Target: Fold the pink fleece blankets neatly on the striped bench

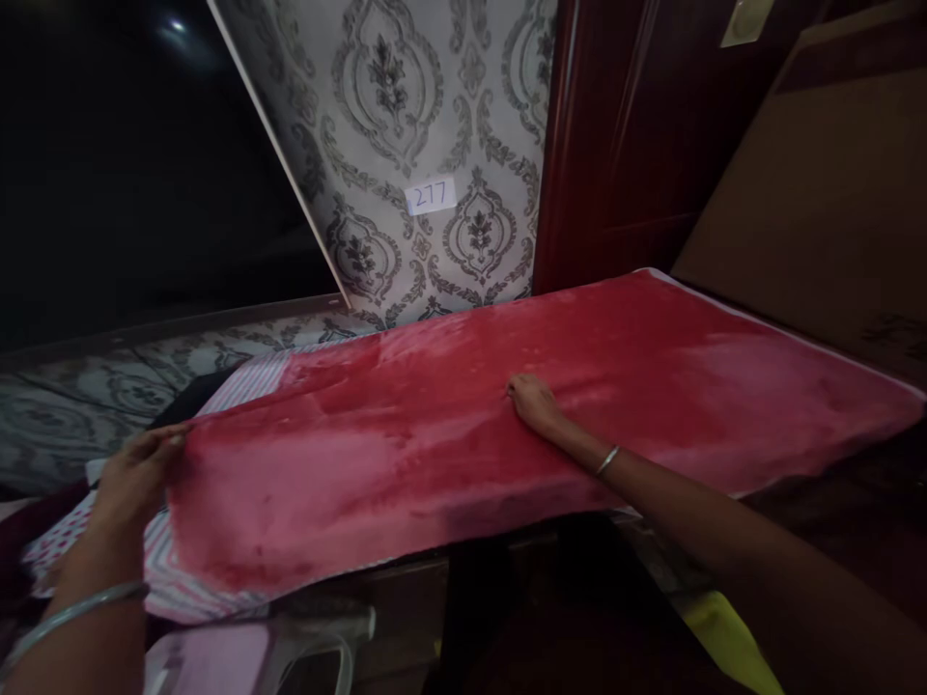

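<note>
Patterned wallpaper (474,125), label (431,196) reading "277", red cloth (435,415), left hand (137,473) pinching its edge, right hand (534,403) curled atop, grip unclear

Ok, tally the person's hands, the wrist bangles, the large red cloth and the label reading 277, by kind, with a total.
Hands: 2 (left hand, right hand)
Bangles: 2 (left bangle, right bangle)
Large red cloth: 1
277 label: 1
Total: 6
</note>
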Demonstrator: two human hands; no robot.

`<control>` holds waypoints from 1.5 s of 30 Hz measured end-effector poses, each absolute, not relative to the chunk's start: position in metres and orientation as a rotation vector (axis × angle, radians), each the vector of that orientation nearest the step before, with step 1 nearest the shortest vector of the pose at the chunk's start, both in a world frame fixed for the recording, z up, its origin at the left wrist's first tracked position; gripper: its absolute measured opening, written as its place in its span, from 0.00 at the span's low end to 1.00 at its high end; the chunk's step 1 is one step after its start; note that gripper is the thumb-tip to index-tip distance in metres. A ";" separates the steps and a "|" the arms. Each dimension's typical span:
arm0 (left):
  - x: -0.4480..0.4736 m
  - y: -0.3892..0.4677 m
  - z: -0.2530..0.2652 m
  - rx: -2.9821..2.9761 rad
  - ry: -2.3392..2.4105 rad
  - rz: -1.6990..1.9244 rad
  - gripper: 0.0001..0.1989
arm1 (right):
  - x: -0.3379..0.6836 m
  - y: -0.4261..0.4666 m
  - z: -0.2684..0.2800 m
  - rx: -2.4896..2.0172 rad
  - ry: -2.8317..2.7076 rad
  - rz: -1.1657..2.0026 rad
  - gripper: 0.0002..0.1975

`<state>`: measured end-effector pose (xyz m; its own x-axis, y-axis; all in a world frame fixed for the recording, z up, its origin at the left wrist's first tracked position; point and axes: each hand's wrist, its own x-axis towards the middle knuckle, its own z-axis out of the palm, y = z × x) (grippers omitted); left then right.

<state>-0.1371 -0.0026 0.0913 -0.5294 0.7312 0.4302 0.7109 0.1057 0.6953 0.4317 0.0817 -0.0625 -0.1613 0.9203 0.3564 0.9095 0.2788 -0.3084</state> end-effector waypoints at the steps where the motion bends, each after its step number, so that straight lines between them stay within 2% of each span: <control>1: -0.142 -0.001 0.088 1.436 2.253 1.439 0.13 | 0.433 0.082 -0.061 -1.634 -2.061 0.031 0.12; 4: -0.151 0.003 0.085 1.288 2.118 1.372 0.17 | 0.438 0.085 -0.053 -1.583 -2.017 0.031 0.13; 10: -0.134 0.002 0.096 1.611 2.303 1.089 0.21 | 0.449 0.090 -0.046 -1.365 -2.000 0.062 0.11; 14: -0.130 0.002 0.091 1.641 2.377 1.096 0.17 | 0.459 0.096 -0.059 -1.317 -2.018 0.091 0.12; 23: -0.142 0.004 0.077 1.654 2.290 1.212 0.15 | 0.466 0.087 -0.061 -1.331 -2.297 0.055 0.23; 28: -0.140 0.006 0.076 1.559 2.136 1.238 0.15 | 0.467 0.088 -0.065 -1.344 -2.312 0.008 0.22; 33: -0.144 0.002 0.074 1.380 1.943 1.275 0.20 | 0.471 0.091 -0.072 -1.317 -2.287 0.037 0.22; 45: -0.150 -0.003 0.084 1.395 1.899 1.179 0.17 | 0.476 0.089 -0.080 -1.311 -2.273 0.110 0.22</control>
